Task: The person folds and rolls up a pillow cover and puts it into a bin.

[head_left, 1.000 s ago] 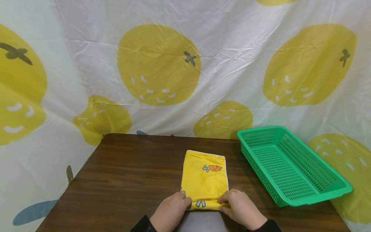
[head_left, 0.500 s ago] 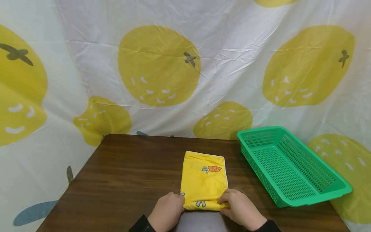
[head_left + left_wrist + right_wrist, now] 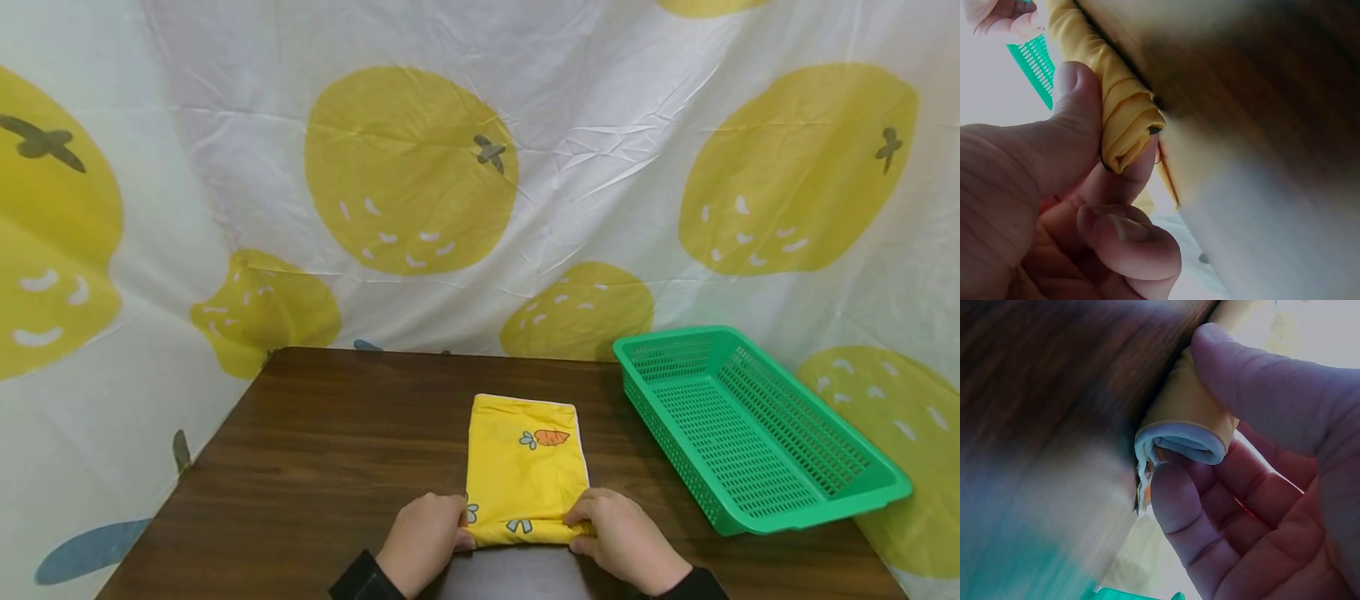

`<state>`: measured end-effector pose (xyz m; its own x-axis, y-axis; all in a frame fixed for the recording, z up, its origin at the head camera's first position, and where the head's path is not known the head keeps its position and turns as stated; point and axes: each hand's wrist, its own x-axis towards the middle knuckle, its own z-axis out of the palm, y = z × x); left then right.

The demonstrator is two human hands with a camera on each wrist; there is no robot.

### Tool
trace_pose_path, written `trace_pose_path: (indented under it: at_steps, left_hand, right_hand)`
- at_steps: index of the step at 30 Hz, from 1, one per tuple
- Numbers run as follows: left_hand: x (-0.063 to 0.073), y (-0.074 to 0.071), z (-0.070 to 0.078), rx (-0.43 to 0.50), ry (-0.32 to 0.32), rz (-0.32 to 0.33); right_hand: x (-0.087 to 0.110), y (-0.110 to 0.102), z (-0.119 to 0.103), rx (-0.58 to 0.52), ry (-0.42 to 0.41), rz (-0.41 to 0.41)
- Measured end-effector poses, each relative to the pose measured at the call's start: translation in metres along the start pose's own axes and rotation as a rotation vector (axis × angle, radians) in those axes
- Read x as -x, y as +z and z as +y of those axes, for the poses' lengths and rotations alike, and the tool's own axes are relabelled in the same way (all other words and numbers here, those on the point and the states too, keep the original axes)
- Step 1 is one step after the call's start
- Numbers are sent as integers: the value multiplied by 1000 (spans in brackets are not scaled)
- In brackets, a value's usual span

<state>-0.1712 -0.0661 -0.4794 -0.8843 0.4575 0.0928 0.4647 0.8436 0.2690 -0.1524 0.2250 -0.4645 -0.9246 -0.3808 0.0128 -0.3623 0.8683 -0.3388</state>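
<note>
A yellow cloth (image 3: 525, 467) with a carrot print and a pale edging lies flat on the table, its near edge turned into a small roll. My left hand (image 3: 425, 532) pinches the left end of that roll; in the left wrist view the thumb is on one side of the folded cloth (image 3: 1124, 119) and a finger on the other. At the right end my right hand (image 3: 618, 533) grips the roll between thumb and fingers. The right wrist view shows the rolled cloth (image 3: 1185, 403) end-on, with layers of white lining inside.
A green perforated plastic basket (image 3: 761, 446) stands at the right of the dark wooden table (image 3: 337, 450). Behind the table hangs a white curtain (image 3: 585, 183) printed with yellow fruit.
My left hand has shifted left to the roll's left end, uncovering more of the roll. The cloth's far edge has moved slightly left and nearer. My right hand keeps its place.
</note>
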Motion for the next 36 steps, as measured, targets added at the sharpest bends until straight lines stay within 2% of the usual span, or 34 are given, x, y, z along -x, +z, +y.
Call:
trace_pose_path:
  at_steps: [3,6,16,25,29,32,36]
  left_hand:
    - [-2,-1,-3,122,-48,-12]
    - [-3,-1,-4,177,-68,-32]
    - [-4,-7,-3,233,-92,-111]
    - [-4,-7,-3,229,-78,-126]
    - [-3,-7,-4,240,-57,-119]
    - [-2,-7,-4,254,-44,-109]
    - [-2,-7,-4,259,-38,-103]
  right_hand:
    - [0,0,0,-1,6,-2]
    - [0,0,1,12,-7,10]
    - [1,1,-2,22,-20,-12]
    - [3,4,-3,97,-53,8]
    - [4,4,-6,102,34,29]
    - [4,4,-10,51,130,23]
    - [2,2,-13,-25,208,-6]
